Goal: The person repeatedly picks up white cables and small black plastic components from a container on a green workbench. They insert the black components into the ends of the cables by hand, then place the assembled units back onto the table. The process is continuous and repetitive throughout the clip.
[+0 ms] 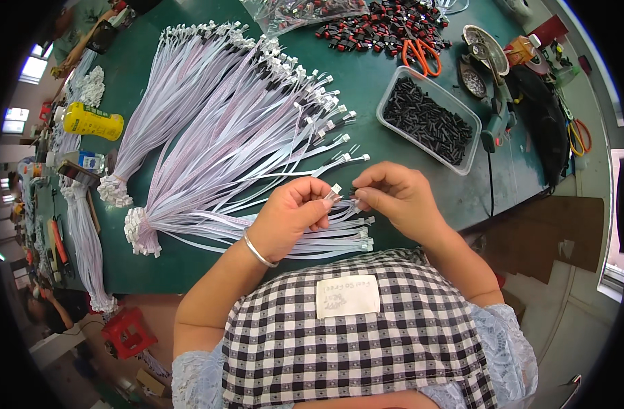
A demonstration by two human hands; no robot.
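Observation:
Over the green table (189, 269), my left hand (290, 211) pinches a ribbon cable by its white connector (334, 191) between thumb and forefinger. A silver bangle circles that wrist. My right hand (398, 199) is closed in a pinch just to the right, with its fingertips close to the connector. Something small and dark shows at those fingertips, too small to name. Many white ribbon cables (223, 146) fan out across the table, tied near their lower left end. Those at the far side carry short black sleeves by their connectors; the nearest cables pass below my hands.
A clear plastic tub (381, 109) of short black tubes (431, 119) stands at right. Beyond it lie orange-handled scissors (421, 56) and a heap of black-and-red parts (380, 27). At left are a yellow bottle (92, 121), another cable bundle (87, 245) and a red stool (128, 332).

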